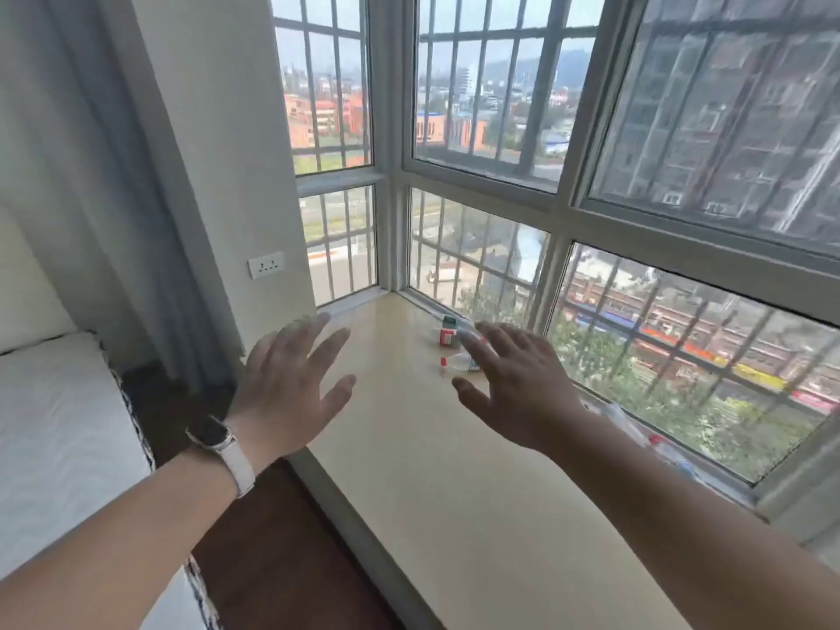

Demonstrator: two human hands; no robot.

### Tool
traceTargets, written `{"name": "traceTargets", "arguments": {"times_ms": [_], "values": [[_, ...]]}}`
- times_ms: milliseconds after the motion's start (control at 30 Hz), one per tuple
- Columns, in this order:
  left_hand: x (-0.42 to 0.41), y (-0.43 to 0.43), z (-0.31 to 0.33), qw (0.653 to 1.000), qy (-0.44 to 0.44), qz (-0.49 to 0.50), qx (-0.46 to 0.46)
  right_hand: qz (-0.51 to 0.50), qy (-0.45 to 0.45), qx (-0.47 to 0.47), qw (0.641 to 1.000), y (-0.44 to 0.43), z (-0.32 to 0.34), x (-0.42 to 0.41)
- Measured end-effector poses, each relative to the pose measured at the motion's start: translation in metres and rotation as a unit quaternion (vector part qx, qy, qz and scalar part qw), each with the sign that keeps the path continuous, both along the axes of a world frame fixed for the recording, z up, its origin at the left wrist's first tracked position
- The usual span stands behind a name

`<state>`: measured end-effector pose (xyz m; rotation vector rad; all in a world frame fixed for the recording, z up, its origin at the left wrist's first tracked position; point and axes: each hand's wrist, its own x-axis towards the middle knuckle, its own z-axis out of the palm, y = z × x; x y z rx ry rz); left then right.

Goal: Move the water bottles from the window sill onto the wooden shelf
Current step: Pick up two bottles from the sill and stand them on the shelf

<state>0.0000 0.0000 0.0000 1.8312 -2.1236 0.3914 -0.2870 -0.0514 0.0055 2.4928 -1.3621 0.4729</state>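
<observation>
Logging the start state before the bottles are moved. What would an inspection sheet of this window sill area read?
Surface: pale beige window sill, smooth.
Job's things: red-capped bottle lying on its side; labelled bottles lying behind it near the glass; blurred items, perhaps bottles, by the right pane; wooden shelf not in view.
Clutter: nothing seen.
Grippers: left hand and right hand open, fingers spread, holding nothing.
Cables: nothing seen; wall socket unused.
Surroundings: barred windows, grey curtain, white bed.
</observation>
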Motion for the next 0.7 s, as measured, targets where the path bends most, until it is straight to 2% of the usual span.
{"name": "traceTargets", "arguments": {"times_ms": [133, 333, 700], "values": [[0.049, -0.027, -0.004, 1.000, -0.006, 0.018, 0.021, -0.003, 0.034, 0.040, 0.999, -0.036, -0.008, 0.054], [0.106, -0.045, -0.010, 0.999, 0.003, 0.036, 0.024, 0.018, 0.029, 0.046, 0.998, -0.071, -0.009, 0.112], [0.145, -0.090, -0.012, 0.999, 0.009, 0.042, 0.023, 0.025, 0.057, 0.065, 0.996, -0.127, -0.009, 0.146]]}}
